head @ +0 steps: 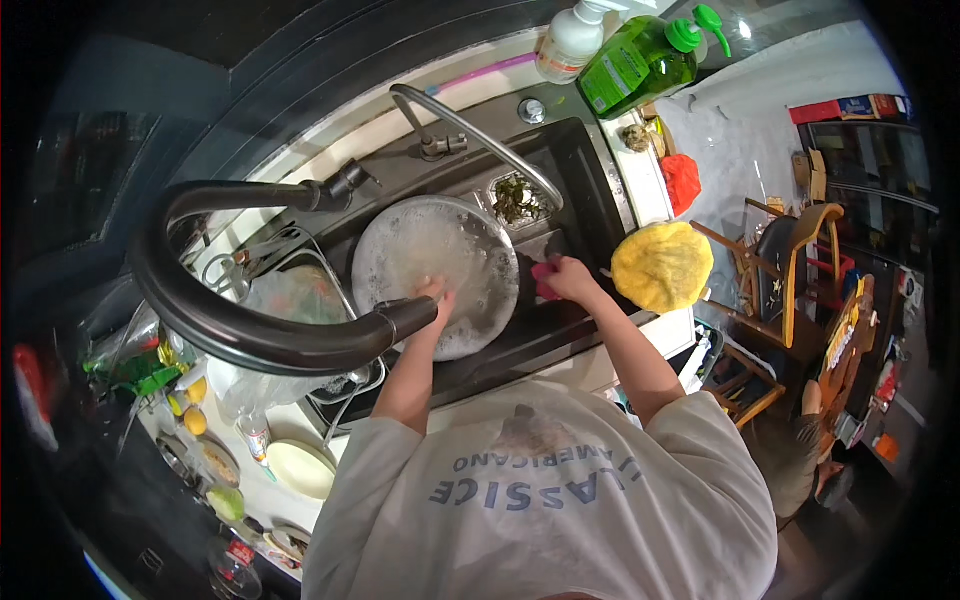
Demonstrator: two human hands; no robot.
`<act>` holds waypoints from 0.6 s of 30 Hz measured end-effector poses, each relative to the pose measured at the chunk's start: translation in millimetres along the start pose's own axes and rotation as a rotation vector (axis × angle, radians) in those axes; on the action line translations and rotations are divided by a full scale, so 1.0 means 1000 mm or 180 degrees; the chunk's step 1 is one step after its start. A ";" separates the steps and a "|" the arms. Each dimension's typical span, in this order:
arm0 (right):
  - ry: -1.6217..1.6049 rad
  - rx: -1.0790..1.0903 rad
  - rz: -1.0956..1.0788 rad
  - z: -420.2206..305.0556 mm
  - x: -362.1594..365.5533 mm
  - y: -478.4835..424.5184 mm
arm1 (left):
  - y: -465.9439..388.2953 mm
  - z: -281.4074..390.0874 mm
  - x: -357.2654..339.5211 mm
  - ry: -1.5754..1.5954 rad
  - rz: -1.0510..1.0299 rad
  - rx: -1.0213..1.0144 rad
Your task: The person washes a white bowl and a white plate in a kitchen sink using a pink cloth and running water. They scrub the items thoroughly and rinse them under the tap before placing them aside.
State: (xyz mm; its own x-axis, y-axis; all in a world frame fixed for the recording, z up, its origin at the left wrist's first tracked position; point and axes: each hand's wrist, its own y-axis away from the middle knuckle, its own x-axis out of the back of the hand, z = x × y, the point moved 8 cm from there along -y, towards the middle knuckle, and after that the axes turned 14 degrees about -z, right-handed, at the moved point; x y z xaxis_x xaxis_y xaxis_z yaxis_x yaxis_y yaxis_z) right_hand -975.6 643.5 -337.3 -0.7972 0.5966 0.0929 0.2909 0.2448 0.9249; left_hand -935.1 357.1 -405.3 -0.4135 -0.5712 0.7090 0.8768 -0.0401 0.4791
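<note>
A round metal basin [435,247] filled with cloudy, sudsy water stands in the dark sink [600,172]. My left hand [435,292] is over or in the basin's water near its lower edge, partly behind the faucet's spout; whether it holds anything cannot be told. To the right of the basin, my right hand [568,279] grips a pink cloth or sponge [544,281] above the sink's right part. A dark curved faucet [247,352] arches in from the left, and a thin metal spout [480,135] curves over a strainer tray with dark green leaves [517,201].
A yellow cloth [663,267] lies at the sink's right edge. Behind stand a green pump bottle [637,67] and a white bottle [571,43]. On the left are a metal rack with plastic bags [300,296] and a pale oval dish [301,469]. Another person [787,465] sits at far right.
</note>
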 end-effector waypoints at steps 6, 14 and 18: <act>-0.3671 0.1611 -0.0257 0.011 -0.025 0.032 | 0.038 -0.082 -0.034 0.2211 0.1128 0.1982; -0.5954 0.2736 -0.0986 -0.020 -0.025 0.095 | 0.015 -0.104 -0.095 0.5648 -0.0043 0.2283; -0.6295 0.2867 -0.1110 -0.016 -0.028 0.104 | 0.019 -0.056 -0.058 0.5922 -0.0497 0.1935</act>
State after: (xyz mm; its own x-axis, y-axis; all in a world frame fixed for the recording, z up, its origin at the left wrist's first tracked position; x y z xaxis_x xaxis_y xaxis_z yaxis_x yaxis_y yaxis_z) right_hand -932.0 639.9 -237.9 0.3799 0.1090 -0.9186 0.8603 0.3234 0.3941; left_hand -881.0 343.6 -466.0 0.6177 -0.6160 -0.4890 0.5103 -0.1591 0.8451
